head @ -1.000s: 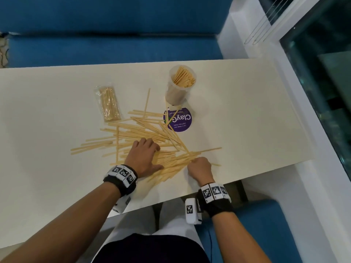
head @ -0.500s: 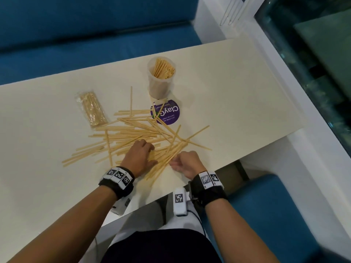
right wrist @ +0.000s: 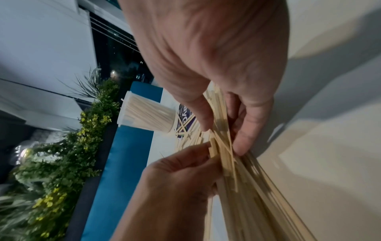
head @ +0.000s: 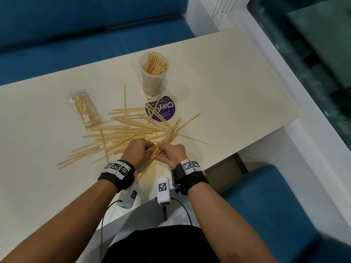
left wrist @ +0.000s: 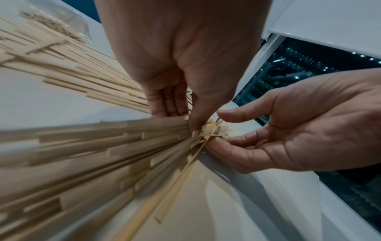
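Lying on cream table (head: 228, 88), scattered sticks (head: 133, 130), blue bench (head: 76, 44), dark window (head: 313, 54)

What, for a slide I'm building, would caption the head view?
Left hand and right hand grip a bundle of wooden sticks over the table, a stick-filled cup beyond.

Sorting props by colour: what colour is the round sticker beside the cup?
The sticker is purple with white lettering; head view.

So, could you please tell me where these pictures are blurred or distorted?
Head view: sharp around the bundle of sticks between left hand and right hand, smeared at the blue seat; left wrist view: sticks nearest the lens streak into blur; right wrist view: plants soft, cup clearer.
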The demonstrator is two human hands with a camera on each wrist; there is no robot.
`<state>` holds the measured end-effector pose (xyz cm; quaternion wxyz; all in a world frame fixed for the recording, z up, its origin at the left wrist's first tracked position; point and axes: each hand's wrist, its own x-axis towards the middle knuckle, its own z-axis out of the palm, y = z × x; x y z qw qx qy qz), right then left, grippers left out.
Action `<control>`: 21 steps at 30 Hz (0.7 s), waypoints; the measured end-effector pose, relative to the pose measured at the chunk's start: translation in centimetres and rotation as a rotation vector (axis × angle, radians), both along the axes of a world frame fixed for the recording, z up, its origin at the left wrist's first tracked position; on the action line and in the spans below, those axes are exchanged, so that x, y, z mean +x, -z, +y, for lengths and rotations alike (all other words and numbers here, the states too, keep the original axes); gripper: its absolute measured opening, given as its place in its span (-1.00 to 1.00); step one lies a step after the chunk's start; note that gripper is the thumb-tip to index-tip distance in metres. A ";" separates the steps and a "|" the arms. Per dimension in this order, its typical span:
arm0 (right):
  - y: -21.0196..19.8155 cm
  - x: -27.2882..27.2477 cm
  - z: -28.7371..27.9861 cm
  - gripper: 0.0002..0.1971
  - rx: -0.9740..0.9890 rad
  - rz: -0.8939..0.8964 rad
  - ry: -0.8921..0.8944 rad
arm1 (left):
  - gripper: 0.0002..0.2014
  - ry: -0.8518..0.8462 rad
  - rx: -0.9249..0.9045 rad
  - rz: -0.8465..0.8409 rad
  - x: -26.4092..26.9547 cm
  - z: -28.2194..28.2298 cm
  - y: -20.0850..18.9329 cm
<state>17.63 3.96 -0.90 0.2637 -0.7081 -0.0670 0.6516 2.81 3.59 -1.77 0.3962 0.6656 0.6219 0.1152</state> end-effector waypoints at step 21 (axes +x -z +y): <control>0.8 -1.0 1.7 -0.55 -0.013 -0.376 -0.164 | -0.74 -0.008 -0.043 -0.115 -0.3 1.4 -0.9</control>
